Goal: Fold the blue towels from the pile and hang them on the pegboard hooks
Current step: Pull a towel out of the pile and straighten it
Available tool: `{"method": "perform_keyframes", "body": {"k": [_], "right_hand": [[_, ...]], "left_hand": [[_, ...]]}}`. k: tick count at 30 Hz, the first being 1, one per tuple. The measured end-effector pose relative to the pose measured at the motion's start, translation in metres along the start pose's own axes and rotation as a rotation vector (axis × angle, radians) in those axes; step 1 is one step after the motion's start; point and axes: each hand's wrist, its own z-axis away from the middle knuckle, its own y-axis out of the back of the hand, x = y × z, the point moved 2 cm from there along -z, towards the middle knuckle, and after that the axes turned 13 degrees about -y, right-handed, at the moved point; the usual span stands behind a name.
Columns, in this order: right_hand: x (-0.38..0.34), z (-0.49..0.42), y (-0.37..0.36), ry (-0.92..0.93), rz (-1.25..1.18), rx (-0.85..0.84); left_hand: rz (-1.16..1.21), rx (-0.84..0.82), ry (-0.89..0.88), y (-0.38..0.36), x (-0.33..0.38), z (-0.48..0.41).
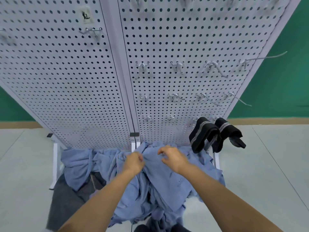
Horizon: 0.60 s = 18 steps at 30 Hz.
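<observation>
Two hands appear in the head view, both reaching forward to the pile of blue towels [167, 190].

1. Pile. It lies crumpled on the floor [267, 164] at the foot of the pegboard [66, 81]. Its far side meets the bottom edge of both panels, and the rest spreads back toward the person.

2. Left hand [133, 162]. The grip is pressed together into a fist and pinches a fold of blue cloth near the top of the pile, just below the seam between the two panels.

3. Right hand [173, 158]. It sits just beside the left hand, over the top of the pile. The grip is partly spread, with the fingers bent and the thumb held apart from the fingertips. Whether it touches the cloth cannot be determined.

4. Pegboard. It is white and perforated, with two panels side by side on a white frame [56, 164]. Wire hooks [177, 65] sit in three rows on the right panel. One more hook is on the left panel, beneath a small label [86, 15].

5. Other items. Two black towels [205, 134] with grey stripes hang side by side from the bottom row of hooks, at the lower right corner of the right panel and just beside the pile. A grey cloth [66, 201] lies on the floor at the left side of the pile, partly under the blue cloth. A green wall [284, 81] stands behind the pegboard.
</observation>
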Motion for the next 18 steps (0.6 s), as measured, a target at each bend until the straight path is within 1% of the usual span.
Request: {"method": "perform_keyframes", "body": {"k": [4,8,11,13,16,18], "right_hand": [[0.002,-0.020,-0.006,-0.054,0.067,0.005],[0.006,-0.027,-0.012,-0.150,0.125,-0.066],[0.004,-0.028,-0.016,-0.145,0.081,-0.075],[-0.001,-0.023,-0.018,-0.116,-0.029,-0.048],[-0.010,-0.013,-0.017,-0.079,-0.202,-0.043],[-0.017,-0.003,-0.011,-0.067,-0.273,-0.040]], "left_hand": [[0.040,0.007,0.077,-0.016,-0.012,-0.015],[0.068,-0.022,0.143,-0.022,-0.014,-0.019],[0.158,-0.033,0.241,-0.025,-0.014,-0.015],[0.282,-0.024,0.308,-0.026,-0.015,-0.013],[0.594,0.060,0.420,-0.015,-0.009,-0.006],[0.720,0.100,0.442,0.001,0.002,-0.003]]}}
